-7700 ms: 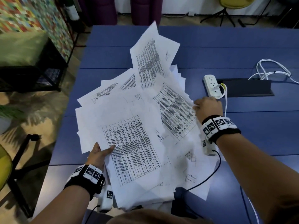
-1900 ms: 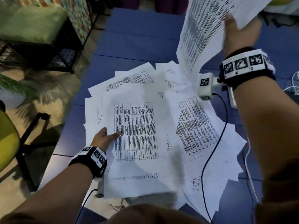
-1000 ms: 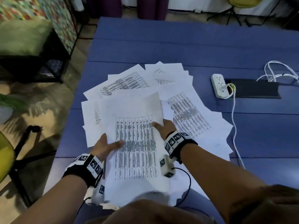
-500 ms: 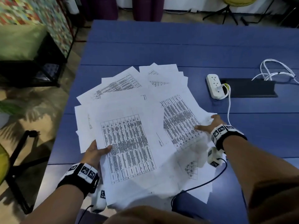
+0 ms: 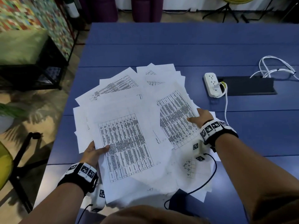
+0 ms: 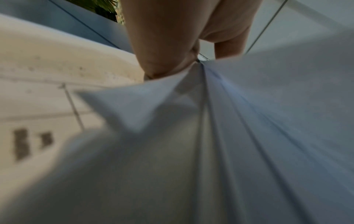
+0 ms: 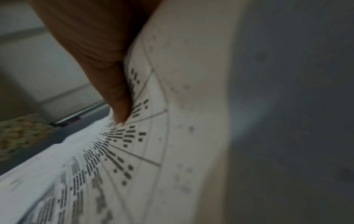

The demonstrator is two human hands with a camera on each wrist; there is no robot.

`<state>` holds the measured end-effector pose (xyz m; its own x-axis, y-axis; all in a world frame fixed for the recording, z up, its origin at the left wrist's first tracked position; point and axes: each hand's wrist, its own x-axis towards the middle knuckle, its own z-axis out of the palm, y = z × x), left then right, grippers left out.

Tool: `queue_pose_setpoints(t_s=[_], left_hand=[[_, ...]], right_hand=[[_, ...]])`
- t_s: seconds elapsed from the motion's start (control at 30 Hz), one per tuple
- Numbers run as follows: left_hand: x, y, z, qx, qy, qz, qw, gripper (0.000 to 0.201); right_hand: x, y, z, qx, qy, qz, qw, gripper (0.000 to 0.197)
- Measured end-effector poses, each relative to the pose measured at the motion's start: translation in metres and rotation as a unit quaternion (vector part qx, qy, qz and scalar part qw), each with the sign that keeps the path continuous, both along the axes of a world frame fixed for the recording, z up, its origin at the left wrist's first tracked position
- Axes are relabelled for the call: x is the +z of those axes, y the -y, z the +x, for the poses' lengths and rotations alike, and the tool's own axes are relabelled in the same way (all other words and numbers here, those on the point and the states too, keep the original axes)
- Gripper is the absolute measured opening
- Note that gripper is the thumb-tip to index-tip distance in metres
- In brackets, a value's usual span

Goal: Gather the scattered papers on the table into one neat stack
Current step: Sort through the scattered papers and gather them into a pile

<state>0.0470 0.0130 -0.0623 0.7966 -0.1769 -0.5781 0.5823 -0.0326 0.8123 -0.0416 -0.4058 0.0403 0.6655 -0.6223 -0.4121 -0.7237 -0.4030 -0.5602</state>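
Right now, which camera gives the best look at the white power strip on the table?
The head view. It shows the whole power strip lying on the blue table beyond the right hand, with a white cable plugged in. Both wrist views are filled with paper and fingers, so neither shows the strip.

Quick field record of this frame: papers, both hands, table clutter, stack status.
papers: white printed sheets, fanned and overlapping on blue table
left hand: grips sheets' left edge, thumb on top
right hand: pinches right-side sheet with the table print
clutter: white power strip, black cable tray, white cables
stack status: not yet squared
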Motion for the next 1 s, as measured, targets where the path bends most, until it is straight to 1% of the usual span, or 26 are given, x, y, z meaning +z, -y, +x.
queue_pose_setpoints(t_s=[0.07,0.13,0.27,0.3,0.33,0.37,0.4,0.43,0.53,0.57,0.63,0.73,0.83,0.9,0.93,1.0], left_hand=[[-0.003,0.000,0.000,0.000,0.005,-0.003,1.000,0.052],[-0.005,0.001,-0.001,0.007,0.008,-0.006,1.000,0.051],[-0.008,0.000,-0.002,0.015,0.005,-0.029,0.999,0.051],[-0.010,-0.002,-0.002,0.020,0.000,-0.030,0.999,0.060],[-0.014,-0.005,-0.001,0.022,-0.001,-0.028,0.999,0.079],[-0.015,-0.006,0.000,0.015,-0.001,-0.018,1.000,0.104],[-0.016,-0.008,0.000,0.006,0.006,-0.011,1.000,0.122],[-0.013,-0.008,0.000,0.007,-0.002,-0.007,1.000,0.127],[-0.007,-0.003,-0.003,0.044,-0.033,-0.007,0.998,0.105],[-0.006,-0.003,-0.004,0.046,-0.035,-0.006,0.998,0.104],[-0.008,-0.002,-0.003,0.041,-0.034,-0.003,0.999,0.106],[-0.005,-0.002,-0.003,0.038,-0.036,-0.002,0.999,0.111],[-0.003,-0.001,-0.004,0.034,-0.035,-0.001,0.999,0.113],[0.002,0.000,-0.005,0.022,-0.024,-0.011,0.999,0.123],[0.007,0.002,-0.006,0.018,-0.022,-0.013,1.000,0.122],[0.014,0.003,-0.008,0.033,-0.027,-0.002,0.999,0.098]], right_hand=[[0.015,-0.004,0.003,0.025,0.049,-0.028,0.998,0.038],[0.035,-0.010,0.006,0.047,0.087,-0.053,0.994,0.029],[0.074,-0.026,0.010,0.070,0.140,-0.119,0.980,0.027],[0.083,-0.030,0.011,0.074,0.152,-0.142,0.975,0.027],[0.094,-0.033,0.010,0.076,0.163,-0.163,0.970,0.027],[0.104,-0.035,0.010,0.074,0.173,-0.182,0.965,0.026],[0.114,-0.037,0.009,0.072,0.184,-0.199,0.960,0.023],[0.124,-0.038,0.008,0.071,0.197,-0.216,0.954,0.021],[0.151,-0.039,0.008,0.068,0.247,-0.263,0.930,0.015],[0.159,-0.039,0.009,0.061,0.267,-0.266,0.924,0.012],[0.174,-0.041,0.012,0.040,0.314,-0.253,0.914,0.010],[0.195,-0.048,0.017,0.008,0.387,-0.214,0.897,0.012],[0.211,-0.058,0.019,-0.018,0.448,-0.135,0.884,0.019],[0.211,-0.063,0.018,-0.029,0.482,-0.064,0.873,0.015],[0.209,-0.064,0.016,-0.033,0.489,-0.035,0.871,0.016],[0.197,-0.067,0.014,-0.049,0.484,-0.002,0.874,0.021]])
